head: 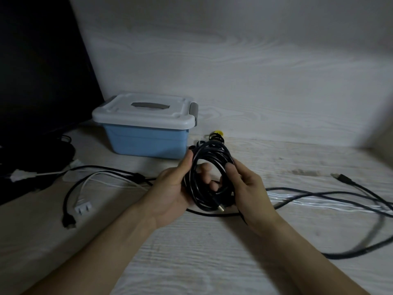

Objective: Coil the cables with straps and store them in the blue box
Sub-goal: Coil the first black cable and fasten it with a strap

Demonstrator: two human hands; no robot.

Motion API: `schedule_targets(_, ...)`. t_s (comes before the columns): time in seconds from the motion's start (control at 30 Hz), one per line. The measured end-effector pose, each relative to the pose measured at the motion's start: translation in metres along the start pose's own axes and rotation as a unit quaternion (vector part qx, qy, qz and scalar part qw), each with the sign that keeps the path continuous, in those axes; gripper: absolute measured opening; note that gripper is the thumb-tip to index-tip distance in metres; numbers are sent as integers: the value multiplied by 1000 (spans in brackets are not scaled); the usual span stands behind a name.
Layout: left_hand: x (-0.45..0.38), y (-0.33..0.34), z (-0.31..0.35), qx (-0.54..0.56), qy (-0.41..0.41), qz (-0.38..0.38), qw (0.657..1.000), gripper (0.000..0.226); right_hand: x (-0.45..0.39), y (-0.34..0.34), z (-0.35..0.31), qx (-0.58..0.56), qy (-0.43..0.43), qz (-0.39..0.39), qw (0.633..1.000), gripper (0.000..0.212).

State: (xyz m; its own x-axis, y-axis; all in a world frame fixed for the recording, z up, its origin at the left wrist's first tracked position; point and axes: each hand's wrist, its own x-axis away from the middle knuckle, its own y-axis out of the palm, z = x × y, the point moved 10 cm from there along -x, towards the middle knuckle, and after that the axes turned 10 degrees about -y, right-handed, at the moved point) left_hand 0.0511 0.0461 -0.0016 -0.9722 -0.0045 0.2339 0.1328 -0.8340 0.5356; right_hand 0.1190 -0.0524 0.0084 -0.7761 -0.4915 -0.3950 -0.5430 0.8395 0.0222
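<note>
Black cable coil (209, 177) stands upright between both hands above the table (212, 241): the left hand (174, 188) curls its grip round the coil's left side, thumb on top, while the right hand (248, 188) pinches the right side. Just behind and left of the coil sits the blue box (146, 141), its white lid (144, 113) closed. Loose black cables (340, 192) and white cables (89, 182) sprawl either side of the coil.

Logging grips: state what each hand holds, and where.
Both hold the black coil: left hand grips its left side, right hand its right side, fingers through the loop.
</note>
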Motion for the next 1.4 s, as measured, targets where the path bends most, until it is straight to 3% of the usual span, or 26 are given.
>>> schedule_targets(0.2,1,2,-4,79,-22,-20,996,49,-2,-2,-11,172,-49,-14,984,26)
schedule_targets(0.27,0,4,-5,58,-7,-21,998,44,-2,-5,-12,215,-57,-7,975,26)
schedule_targets(0.4,2,0,2,-5,44,24,999,33,-1,-7,-13,216,-56,-12,975,22)
schedule_targets(0.53,7,-11,20,84,84,26,993,35,2,-1,-21,220,-73,-65,971,26)
schedule_targets(0.63,12,-23,40,133,110,17,985,33,-2,-16,-34,310,-111,-39,944,34)
schedule_targets(0.7,15,-31,48,147,124,22,981,34,-6,-23,-40,356,-126,-32,925,27)
schedule_targets(0.97,27,-75,65,267,208,143,930,41,-6,-32,-46,508,-117,-25,853,28)
schedule_targets(1.03,27,-77,62,277,213,162,923,42,0,-14,-45,520,-129,-74,841,24)
schedule_targets(1.13,31,-74,64,230,233,190,926,42,15,17,-36,512,-117,-174,833,14)
schedule_targets(1.27,37,-57,67,107,284,214,928,36,38,61,-36,518,-179,-312,776,12)
schedule_targets(1.33,33,-43,63,72,292,184,936,29,46,73,-32,529,-200,-347,748,10)
schedule_targets(1.4,32,-34,60,-75,314,195,926,22,51,79,-32,550,-244,-352,717,6)
